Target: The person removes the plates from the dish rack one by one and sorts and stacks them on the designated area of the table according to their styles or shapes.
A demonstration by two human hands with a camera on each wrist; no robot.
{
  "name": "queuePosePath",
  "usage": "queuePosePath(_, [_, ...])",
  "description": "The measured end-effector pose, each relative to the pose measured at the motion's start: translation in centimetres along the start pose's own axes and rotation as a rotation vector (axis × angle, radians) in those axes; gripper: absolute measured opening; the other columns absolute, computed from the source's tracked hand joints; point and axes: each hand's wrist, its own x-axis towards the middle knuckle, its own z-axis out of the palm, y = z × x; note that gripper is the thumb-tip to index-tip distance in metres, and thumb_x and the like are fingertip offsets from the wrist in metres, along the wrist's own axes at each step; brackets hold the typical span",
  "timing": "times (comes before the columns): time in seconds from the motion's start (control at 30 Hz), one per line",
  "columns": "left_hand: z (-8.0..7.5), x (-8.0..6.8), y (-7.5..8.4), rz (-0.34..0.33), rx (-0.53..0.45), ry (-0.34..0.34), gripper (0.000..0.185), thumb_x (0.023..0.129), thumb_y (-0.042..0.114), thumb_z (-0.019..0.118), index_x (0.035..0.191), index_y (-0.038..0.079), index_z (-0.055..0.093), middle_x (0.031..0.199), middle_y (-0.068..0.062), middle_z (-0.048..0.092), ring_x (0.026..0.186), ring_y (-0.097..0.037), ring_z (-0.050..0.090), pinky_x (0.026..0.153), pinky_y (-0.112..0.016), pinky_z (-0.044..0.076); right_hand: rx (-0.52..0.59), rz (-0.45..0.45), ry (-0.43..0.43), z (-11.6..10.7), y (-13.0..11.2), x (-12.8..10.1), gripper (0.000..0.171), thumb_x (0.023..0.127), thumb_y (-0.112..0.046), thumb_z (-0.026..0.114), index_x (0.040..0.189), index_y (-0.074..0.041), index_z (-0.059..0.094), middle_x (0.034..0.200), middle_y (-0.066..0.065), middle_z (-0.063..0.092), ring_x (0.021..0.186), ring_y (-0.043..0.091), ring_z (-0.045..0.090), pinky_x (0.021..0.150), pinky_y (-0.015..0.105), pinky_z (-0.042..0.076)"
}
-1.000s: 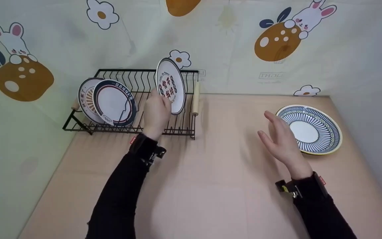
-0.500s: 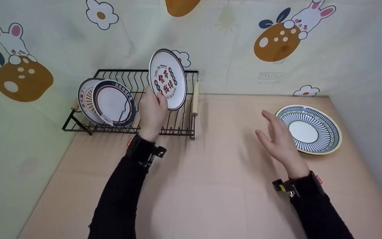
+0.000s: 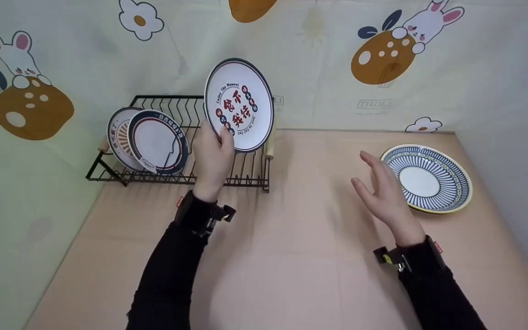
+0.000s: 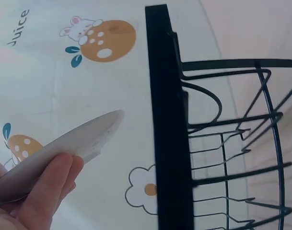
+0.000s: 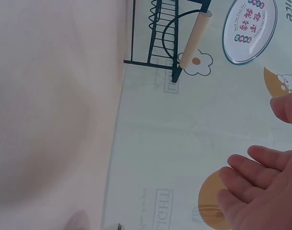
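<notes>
My left hand (image 3: 214, 153) grips the lower left rim of a white plate (image 3: 239, 104) with red and blue characters and a dark rim, holding it upright above the right end of the black wire dish rack (image 3: 186, 176). The left wrist view shows that plate (image 4: 64, 146) edge-on over my fingers (image 4: 45, 191), with the rack (image 4: 169, 120) beside it. My right hand (image 3: 383, 192) hovers open above the table, fingers straight, just left of a blue striped plate (image 3: 426, 178) lying flat. The right wrist view catches the lifted plate (image 5: 249, 29) and my open fingers (image 5: 261, 184).
Two more plates (image 3: 147, 140) stand in the left end of the rack. The rack has wooden handles (image 3: 270, 137) at its ends. A curtain printed with rabbits and flowers (image 3: 383, 50) walls in the beige table (image 3: 291, 256) at the back and sides.
My left hand has lifted the lettered plate up out of the rack slots and turned its face more toward me. The right hand has barely moved.
</notes>
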Motion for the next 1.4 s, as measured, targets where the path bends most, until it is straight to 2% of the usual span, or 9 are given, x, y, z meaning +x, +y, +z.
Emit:
queuePosePath(0.17, [0.1, -0.4, 0.7, 0.002, -0.066, -0.004, 0.034, 0.094, 0.000, 0.050, 0.126, -0.012, 0.055, 0.106, -0.022, 0.067, 0.079, -0.024, 0.064, 0.068, -0.031, 0.056, 0.006, 0.012, -0.001, 0.0, -0.1, 0.1, 0.059, 0.091, -0.010, 0.067, 0.143, 0.006, 0.044, 0.141, 0.024, 0.050, 0.132, 0.038, 0.043, 0.111, 0.054, 0.031])
queuePosePath(0.3, [0.3, -1.0, 1.1, -0.021, -0.122, -0.021, 0.038, 0.093, -0.001, 0.050, 0.130, -0.010, 0.053, 0.113, -0.020, 0.068, 0.085, -0.022, 0.068, 0.073, -0.029, 0.058, 0.014, 0.012, 0.000, -0.1, -0.3, 0.1, 0.058, 0.092, -0.010, 0.067, 0.143, 0.006, 0.044, 0.142, 0.024, 0.050, 0.132, 0.038, 0.043, 0.111, 0.053, 0.031])
queuePosePath(0.5, [0.8, -1.8, 1.5, -0.007, -0.187, -0.034, 0.040, 0.093, -0.003, 0.050, 0.132, -0.010, 0.052, 0.115, -0.020, 0.067, 0.092, -0.022, 0.068, 0.077, -0.027, 0.058, 0.025, 0.022, 0.004, -0.1, -0.5, 0.1, 0.058, 0.092, -0.010, 0.066, 0.143, 0.005, 0.044, 0.143, 0.023, 0.049, 0.134, 0.037, 0.042, 0.112, 0.053, 0.030])
queuePosePath(0.6, [1.0, -2.3, 1.8, -0.018, -0.203, -0.047, 0.039, 0.094, -0.001, 0.050, 0.132, -0.010, 0.051, 0.113, -0.020, 0.068, 0.088, -0.022, 0.069, 0.074, -0.027, 0.058, 0.033, 0.024, 0.005, -0.1, -0.6, 0.2, 0.056, 0.093, -0.010, 0.065, 0.143, 0.005, 0.045, 0.144, 0.023, 0.048, 0.134, 0.037, 0.041, 0.112, 0.053, 0.029])
queuePosePath(1.0, [2.1, -4.1, 2.2, -0.007, -0.273, -0.119, 0.040, 0.093, -0.002, 0.051, 0.133, -0.010, 0.050, 0.114, -0.021, 0.067, 0.094, -0.024, 0.069, 0.077, -0.029, 0.058, 0.075, -0.010, 0.024, 0.1, -0.9, 0.3, 0.052, 0.094, -0.008, 0.064, 0.141, 0.006, 0.046, 0.142, 0.021, 0.050, 0.133, 0.035, 0.043, 0.111, 0.053, 0.031])
queuePosePath(1.27, [2.8, -5.3, 2.5, -0.041, -0.339, -0.190, 0.041, 0.094, -0.002, 0.050, 0.135, -0.010, 0.048, 0.117, -0.021, 0.066, 0.099, -0.023, 0.068, 0.080, -0.029, 0.058, 0.086, 0.010, 0.020, 0.2, -1.1, 0.3, 0.052, 0.094, -0.006, 0.064, 0.142, 0.005, 0.046, 0.143, 0.020, 0.050, 0.134, 0.034, 0.043, 0.112, 0.052, 0.029])
queuePosePath(1.4, [3.2, -5.9, 2.5, -0.048, -0.332, -0.207, 0.040, 0.094, -0.001, 0.051, 0.133, -0.010, 0.050, 0.115, -0.020, 0.067, 0.096, -0.022, 0.069, 0.078, -0.028, 0.058, 0.093, 0.005, 0.029, 0.4, -1.1, 0.3, 0.052, 0.093, -0.004, 0.064, 0.141, 0.005, 0.046, 0.142, 0.020, 0.051, 0.133, 0.034, 0.043, 0.112, 0.052, 0.030])
